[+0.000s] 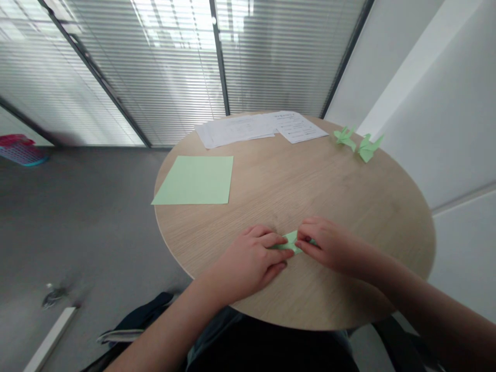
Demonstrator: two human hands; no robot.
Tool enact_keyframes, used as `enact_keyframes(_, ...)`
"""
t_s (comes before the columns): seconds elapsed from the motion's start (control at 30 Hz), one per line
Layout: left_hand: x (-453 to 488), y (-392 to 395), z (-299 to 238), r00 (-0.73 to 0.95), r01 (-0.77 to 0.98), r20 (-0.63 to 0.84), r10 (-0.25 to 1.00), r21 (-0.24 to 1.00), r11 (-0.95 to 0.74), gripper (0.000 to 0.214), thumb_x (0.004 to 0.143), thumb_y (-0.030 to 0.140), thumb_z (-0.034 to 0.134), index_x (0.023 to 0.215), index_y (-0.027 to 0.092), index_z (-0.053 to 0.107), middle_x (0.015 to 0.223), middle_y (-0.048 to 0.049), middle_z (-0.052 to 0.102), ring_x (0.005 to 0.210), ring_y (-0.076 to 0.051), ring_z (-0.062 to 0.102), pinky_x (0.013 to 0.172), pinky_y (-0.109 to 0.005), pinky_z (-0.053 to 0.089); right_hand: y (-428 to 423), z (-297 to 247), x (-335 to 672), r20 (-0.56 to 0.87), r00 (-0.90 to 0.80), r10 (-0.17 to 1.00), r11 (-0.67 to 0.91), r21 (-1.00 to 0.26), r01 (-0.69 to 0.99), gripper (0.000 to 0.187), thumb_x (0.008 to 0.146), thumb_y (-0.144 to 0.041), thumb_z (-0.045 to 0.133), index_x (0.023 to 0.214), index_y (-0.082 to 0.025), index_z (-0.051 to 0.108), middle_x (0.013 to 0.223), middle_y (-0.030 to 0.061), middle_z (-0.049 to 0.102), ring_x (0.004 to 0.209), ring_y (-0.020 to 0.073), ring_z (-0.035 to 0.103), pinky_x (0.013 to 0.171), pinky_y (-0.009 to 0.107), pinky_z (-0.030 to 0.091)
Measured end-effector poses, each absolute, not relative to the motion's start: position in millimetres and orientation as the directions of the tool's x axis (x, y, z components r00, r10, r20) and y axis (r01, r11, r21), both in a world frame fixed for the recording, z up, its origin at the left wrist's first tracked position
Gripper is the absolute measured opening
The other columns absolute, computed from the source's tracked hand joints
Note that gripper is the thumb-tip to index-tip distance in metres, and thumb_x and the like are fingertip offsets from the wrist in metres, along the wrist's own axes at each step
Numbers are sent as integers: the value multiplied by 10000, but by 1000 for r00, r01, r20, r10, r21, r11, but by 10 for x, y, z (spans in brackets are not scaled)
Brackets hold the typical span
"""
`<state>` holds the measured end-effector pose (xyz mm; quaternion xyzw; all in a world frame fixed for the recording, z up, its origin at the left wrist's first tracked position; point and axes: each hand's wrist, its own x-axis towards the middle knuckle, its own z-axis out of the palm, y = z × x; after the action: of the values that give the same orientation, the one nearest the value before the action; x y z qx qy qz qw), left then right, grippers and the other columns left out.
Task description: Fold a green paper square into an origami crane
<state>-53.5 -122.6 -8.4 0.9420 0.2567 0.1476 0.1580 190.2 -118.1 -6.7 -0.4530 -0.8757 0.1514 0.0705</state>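
A small folded piece of green paper (291, 242) lies on the round wooden table near its front edge, partly covered by my fingers. My left hand (260, 258) rests palm down on the paper's left part, fingers stretched out and pressing it flat. On the other side, my right hand (320, 242) pinches the paper's right part between thumb and curled fingers. Just how the folds run under my fingers is hidden.
The table (287, 191) also holds a green paper sheet (197, 181) at left, printed white papers (248, 128) at the back, and two folded green paper cranes (368, 148) at the back right. Window blinds (174, 67) and a white wall (445, 113) stand behind.
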Motion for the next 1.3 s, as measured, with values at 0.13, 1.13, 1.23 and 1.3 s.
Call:
enact_keyframes(0.13,-521,-1236,-71,832,441,187,522,347,-828,292,1016,302,574,1282,253,683,1236,-46,692,1132,-250,581,1023,-431,456,-1178,-60,1908,-22,-592,805,558,-308,770,187,942,-145,584,759,-183,582,815,52,629,794,202,577,742,337,408)
enact_keyframes(1.13,-571,-1241,-59,839,435,166,519,368,-822,329,1016,404,572,1299,281,685,1312,-36,679,1195,-272,567,1050,-462,443,-1195,-92,1922,17,-572,820,547,-318,774,178,943,-162,601,767,-180,595,829,44,639,811,196,579,752,325,404)
enact_keyframes(1.23,-554,-1238,-65,835,445,174,522,344,-827,304,1018,390,572,1273,289,701,1295,-33,685,1168,-266,579,1034,-457,454,-1224,-97,1944,25,-559,829,549,-228,804,176,954,-197,612,779,-182,604,839,49,642,807,210,578,753,342,400)
enact_keyframes(1.3,-547,-1240,-70,833,449,179,524,334,-829,301,1011,390,586,1271,291,702,1292,-34,686,1172,-265,580,1038,-453,455,-1243,-106,1959,37,-545,837,542,-185,820,170,950,-212,630,784,-185,609,843,52,645,813,219,581,759,350,401)
